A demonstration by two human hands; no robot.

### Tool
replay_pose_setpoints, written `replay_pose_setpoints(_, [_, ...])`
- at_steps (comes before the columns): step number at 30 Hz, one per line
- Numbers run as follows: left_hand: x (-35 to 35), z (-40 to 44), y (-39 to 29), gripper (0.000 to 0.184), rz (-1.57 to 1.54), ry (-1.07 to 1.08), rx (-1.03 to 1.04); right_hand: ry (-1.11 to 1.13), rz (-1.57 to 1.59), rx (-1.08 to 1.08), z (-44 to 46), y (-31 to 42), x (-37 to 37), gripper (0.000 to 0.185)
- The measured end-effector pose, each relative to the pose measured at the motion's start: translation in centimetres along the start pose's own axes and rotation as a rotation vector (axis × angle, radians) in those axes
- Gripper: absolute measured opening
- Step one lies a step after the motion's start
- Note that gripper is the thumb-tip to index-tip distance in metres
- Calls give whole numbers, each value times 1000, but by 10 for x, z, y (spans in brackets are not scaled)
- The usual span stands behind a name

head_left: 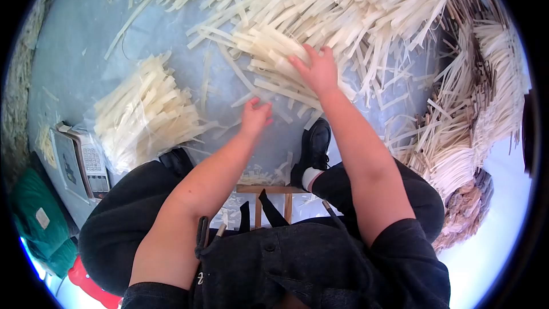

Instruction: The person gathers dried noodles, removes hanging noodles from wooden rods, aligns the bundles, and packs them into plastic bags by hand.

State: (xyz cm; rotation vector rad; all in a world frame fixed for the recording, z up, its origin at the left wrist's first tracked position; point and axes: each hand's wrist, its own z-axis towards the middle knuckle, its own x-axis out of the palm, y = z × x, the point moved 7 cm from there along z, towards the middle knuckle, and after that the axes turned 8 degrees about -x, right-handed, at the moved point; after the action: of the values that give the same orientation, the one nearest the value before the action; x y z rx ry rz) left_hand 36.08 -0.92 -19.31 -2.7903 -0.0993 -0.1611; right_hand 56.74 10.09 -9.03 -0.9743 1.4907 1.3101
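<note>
The right hand (pixel 320 71), grip spread, reaches over pale strips (pixel 271 51); the left hand (pixel 256 115), grip half-open, hovers nearby.

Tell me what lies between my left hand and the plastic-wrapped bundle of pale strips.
A few loose pale strips lie on the grey-blue floor between your left hand and the wrapped bundle, as the head view shows.

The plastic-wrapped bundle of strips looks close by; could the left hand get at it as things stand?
Probably yes: the left hand is near the plastic-wrapped bundle, with only a few loose strips lying about between them.
</note>
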Motion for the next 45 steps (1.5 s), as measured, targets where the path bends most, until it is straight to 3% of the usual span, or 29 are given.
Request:
replay_pose_setpoints(1, [4,2,1,62,-66,34,-41,-3,-2,-3,-4,8,-7,67])
replay_pose_setpoints(3, [9,-3,-1,62,-24,105,-27,316,71,179,-17,12,1,73])
replay_pose_setpoints(5, [17,-2,-4,62,18,177,-15,355,127,142,-23,5,13,76])
replay_pose_setpoints(7, [21,5,3,62,456,243,-68,399,187,99,-28,-4,28,80])
replay_pose_setpoints(8, [21,5,6,62,453,243,-71,357,244,79,-28,-12,31,80])
replay_pose_setpoints(10, [20,-3,-19,57,1069,-92,409,319,301,56,-26,-13,22,81])
replay_pose_setpoints(12, [21,-4,-21,67,1053,-101,420,474,482,123,-34,-14,21,88])
replay_pose_setpoints(14, [26,-4,-26,77,1033,-105,435,528,413,100,-35,-17,16,91])
replay_pose_setpoints(16, [43,0,-5,95,306,361,4,581,342,70,-33,-21,15,94])
replay_pose_setpoints(18, [47,-6,-8,103,266,388,-58,713,209,73,-35,-30,24,96])
replay_pose_setpoints(20, [53,-11,-7,111,227,416,-120,662,251,10,-38,-26,30,89])
replay_pose_setpoints(23, [56,-12,-5,100,27,382,-116,577,314,-97,-54,-8,43,78])
replay_pose_setpoints(25, [66,-19,-9,88,-73,549,-95,533,332,-148,-61,22,35,73])
replay_pose_setpoints(27, [65,-30,-14,83,-166,570,-81,655,188,-15,-69,53,17,72])
replay_pose_setpoints(28, [64,-36,-18,79,-256,585,-76,544,117,-11,-73,56,14,71])
replay_pose_setpoints(29, [62,-43,-20,79,-251,587,-65,533,117,-16,-70,60,5,71])
replay_pose_setpoints(31, [53,-61,-30,75,-234,499,-52,738,255,73,-73,75,-9,69])
replay_pose_setpoints(35, [42,-98,-56,68,-252,522,16,591,271,48,-76,97,-47,68])
replay_pose_setpoints(38, [29,-133,-79,62,-194,543,41,517,361,27,-80,125,-83,79])
replay_pose_setpoints(40, [19,-158,-102,59,-177,557,176,450,432,-129,-79,148,-103,90])
replay_pose_setpoints(44, [-4,-207,-130,48,-136,559,237,545,441,-218,-84,181,-156,89])
replay_pose_setpoints(45, [-5,-227,-140,47,-97,596,262,584,566,-201,-86,188,-171,79])
